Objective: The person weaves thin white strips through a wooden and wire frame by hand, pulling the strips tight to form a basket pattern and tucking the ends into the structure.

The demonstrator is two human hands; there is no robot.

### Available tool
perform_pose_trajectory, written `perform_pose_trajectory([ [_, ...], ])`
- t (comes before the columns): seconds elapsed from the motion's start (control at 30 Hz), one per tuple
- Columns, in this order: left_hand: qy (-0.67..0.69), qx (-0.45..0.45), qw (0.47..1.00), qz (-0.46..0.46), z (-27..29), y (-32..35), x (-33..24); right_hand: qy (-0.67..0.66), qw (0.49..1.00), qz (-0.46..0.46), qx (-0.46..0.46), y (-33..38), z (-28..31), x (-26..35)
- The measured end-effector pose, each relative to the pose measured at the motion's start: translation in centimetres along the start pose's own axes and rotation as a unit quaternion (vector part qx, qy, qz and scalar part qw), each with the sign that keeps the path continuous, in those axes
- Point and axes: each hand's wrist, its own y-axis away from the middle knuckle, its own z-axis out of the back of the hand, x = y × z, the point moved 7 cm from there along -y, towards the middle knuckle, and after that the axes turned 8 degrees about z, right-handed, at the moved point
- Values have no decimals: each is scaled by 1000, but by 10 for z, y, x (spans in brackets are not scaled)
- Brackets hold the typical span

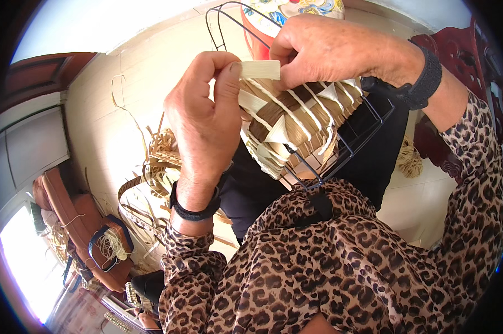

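My left hand point(207, 117) pinches a flat pale straw strip point(261, 69) between thumb and forefinger. My right hand point(324, 50) grips the other end of that strip from above. Just below both hands is a black wire frame point(349, 147) partly wrapped with woven brown and cream straw point(296, 119). The frame's bare wire loop point(221, 19) rises behind my hands. Both wrists wear black bands, and my sleeves are leopard print.
A pile of loose straw strips and coils point(151, 178) lies on the pale tiled floor to the left. A brown cushioned seat point(82, 228) holding a bundle stands at lower left. A dark red carved chair point(457, 50) is at right, with a straw bundle point(410, 158) below it.
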Motion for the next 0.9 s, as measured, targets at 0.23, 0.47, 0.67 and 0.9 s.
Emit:
perform_pose_trajectory([
  [0.23, -36, 72, 996, 39, 2, -6, -6, -40, 999, 12, -34, 7, -4, -7],
  [0.47, -198, 80, 970, -119, -3, -9, -38, -42, 999, -12, -22, 8, -5, -9],
  [0.67, -280, 114, 942, -144, -15, -16, -36, -51, 998, -3, -23, 6, -9, -10],
  [0.9, -287, 134, 936, -150, -19, -17, -34, -31, 998, 23, -55, 6, -13, -11],
])
